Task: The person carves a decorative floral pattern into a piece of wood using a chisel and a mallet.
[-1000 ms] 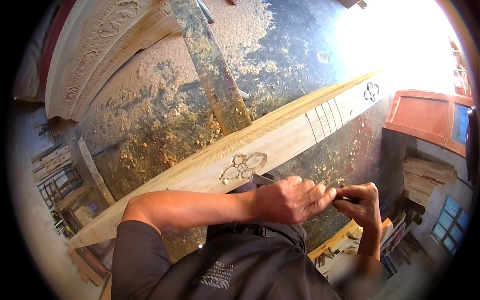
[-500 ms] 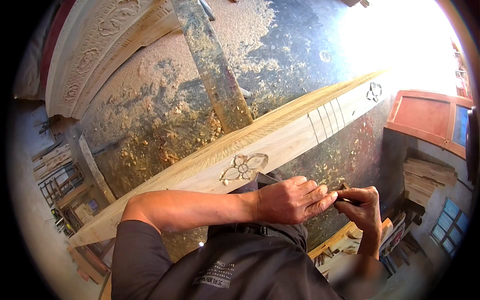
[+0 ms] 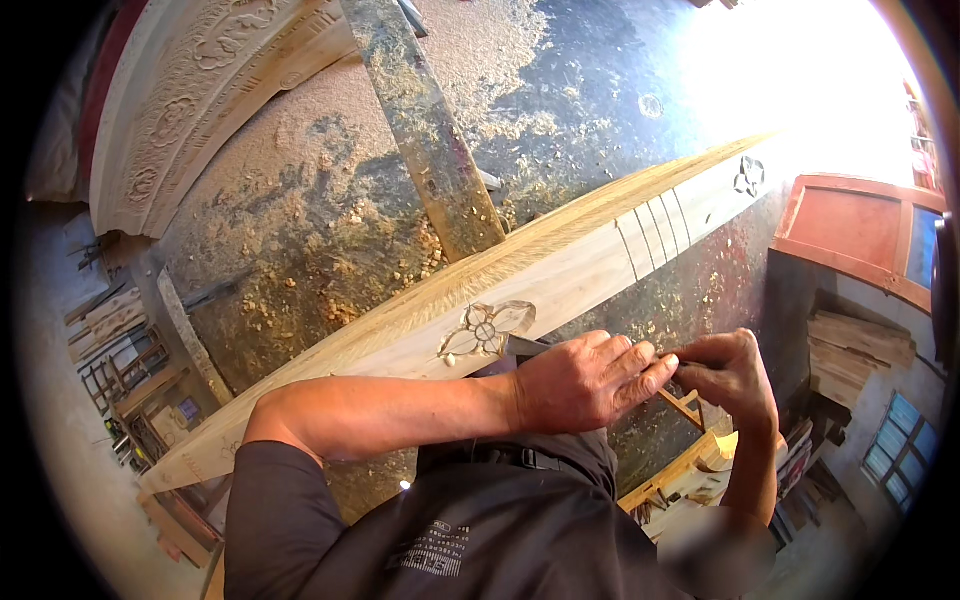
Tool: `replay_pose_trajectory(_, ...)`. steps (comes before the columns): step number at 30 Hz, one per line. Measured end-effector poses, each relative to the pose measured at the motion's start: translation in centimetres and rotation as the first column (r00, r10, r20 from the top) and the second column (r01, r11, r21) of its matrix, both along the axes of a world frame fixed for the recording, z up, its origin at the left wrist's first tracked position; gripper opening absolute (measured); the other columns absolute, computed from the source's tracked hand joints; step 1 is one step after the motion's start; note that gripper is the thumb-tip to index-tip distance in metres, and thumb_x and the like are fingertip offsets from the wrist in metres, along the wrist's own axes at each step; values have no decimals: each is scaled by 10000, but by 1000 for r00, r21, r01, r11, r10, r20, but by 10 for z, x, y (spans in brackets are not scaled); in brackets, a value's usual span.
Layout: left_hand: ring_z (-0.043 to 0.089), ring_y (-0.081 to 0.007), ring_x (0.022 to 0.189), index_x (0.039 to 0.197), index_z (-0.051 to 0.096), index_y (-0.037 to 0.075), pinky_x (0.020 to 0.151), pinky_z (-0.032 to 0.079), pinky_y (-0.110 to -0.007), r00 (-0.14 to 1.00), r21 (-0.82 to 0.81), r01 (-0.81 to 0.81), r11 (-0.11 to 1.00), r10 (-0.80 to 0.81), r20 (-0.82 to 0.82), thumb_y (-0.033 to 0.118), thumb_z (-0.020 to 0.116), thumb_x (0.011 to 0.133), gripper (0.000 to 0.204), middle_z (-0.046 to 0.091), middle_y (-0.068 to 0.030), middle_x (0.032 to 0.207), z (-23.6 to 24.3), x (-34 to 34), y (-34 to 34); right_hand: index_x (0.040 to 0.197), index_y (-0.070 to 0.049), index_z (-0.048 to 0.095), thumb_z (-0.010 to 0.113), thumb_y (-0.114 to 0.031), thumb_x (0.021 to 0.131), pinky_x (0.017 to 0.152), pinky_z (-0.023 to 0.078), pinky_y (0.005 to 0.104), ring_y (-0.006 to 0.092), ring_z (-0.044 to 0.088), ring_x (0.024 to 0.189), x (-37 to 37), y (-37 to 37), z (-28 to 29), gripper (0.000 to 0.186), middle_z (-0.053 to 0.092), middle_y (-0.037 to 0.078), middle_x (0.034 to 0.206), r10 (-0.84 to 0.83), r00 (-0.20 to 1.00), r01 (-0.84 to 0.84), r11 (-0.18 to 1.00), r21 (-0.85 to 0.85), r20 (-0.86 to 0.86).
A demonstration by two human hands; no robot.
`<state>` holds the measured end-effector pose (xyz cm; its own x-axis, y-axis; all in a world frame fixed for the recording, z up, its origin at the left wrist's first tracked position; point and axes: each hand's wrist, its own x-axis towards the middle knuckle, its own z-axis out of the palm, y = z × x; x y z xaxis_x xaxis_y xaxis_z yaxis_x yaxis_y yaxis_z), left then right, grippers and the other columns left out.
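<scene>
A long pale wooden beam [image 3: 590,272] runs diagonally in front of me, a flower carving [image 3: 487,328] cut into its near face. My left hand [image 3: 590,385] is closed around a carving chisel [image 3: 524,346]. The flat metal blade sticks out past its knuckles, and the tip is close beside the flower's right petal; whether it touches the wood I cannot tell. At the tool's other end my right hand [image 3: 732,372] is closed, fingertips meeting my left fingers, with the handle hidden in the grip. A small wood chip [image 3: 451,360] lies at the flower's lower edge.
A plank [image 3: 430,130] coated in dust meets the beam's far side. Shavings [image 3: 340,290] cover the dark floor. A carved arched panel [image 3: 180,110] stands at the upper left, a reddish panel [image 3: 850,235] at the right. Tools lie on a bench [image 3: 670,500] at lower right.
My right hand has risen, away from my body, and the chisel handle that showed in it is now hidden. My left hand has shifted slightly the same way; the beam has stayed put.
</scene>
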<state>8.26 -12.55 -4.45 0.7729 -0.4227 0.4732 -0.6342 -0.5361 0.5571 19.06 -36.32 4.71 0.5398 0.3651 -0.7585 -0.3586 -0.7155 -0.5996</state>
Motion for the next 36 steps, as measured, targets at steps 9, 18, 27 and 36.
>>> replay_pose_trajectory(9, 715, -256, 958, 1500, 633, -28, 812, 630, -373, 995, 49, -96, 994, 97, -13, 212, 731, 993, 571, 679, -204, 1232, -7, 5, -2, 1121, 15, 879, 837, -91, 841, 680, 609, 303, 113, 764, 749, 48, 8, -23, 302, 821, 89, 817, 199, 980, -199, 980, 5, -20)
replay_pose_trajectory(18, 718, -240, 979, 1507, 634, -5, 790, 612, -341, 990, 176, -140, 974, 134, 47, 155, 670, 1035, 499, 692, -217, 1299, -6, 7, 1, 1108, -38, 901, 867, -71, 820, 723, 623, 303, 155, 803, 746, 64, 10, -32, 292, 862, 127, 892, 360, 914, -385, 915, 119, 188)
replay_pose_trajectory(27, 721, -181, 947, 1526, 635, 21, 766, 564, -287, 986, 212, -104, 972, 73, 150, 172, 621, 1065, 485, 745, -184, 1301, 8, 1, 2, 1069, -46, 907, 913, -85, 795, 692, 628, 295, 159, 822, 738, 36, -10, -20, 278, 858, 132, 878, 269, 941, -298, 946, 125, 206)
replay_pose_trajectory(36, 708, -176, 942, 1546, 608, -6, 825, 571, -324, 998, 120, -21, 993, 14, 60, 186, 623, 1060, 523, 724, -166, 1311, 0, -1, -1, 1075, 30, 881, 876, -44, 829, 651, 600, 292, 122, 782, 727, 18, -9, -14, 257, 823, 122, 787, 108, 993, -112, 989, 93, 51)
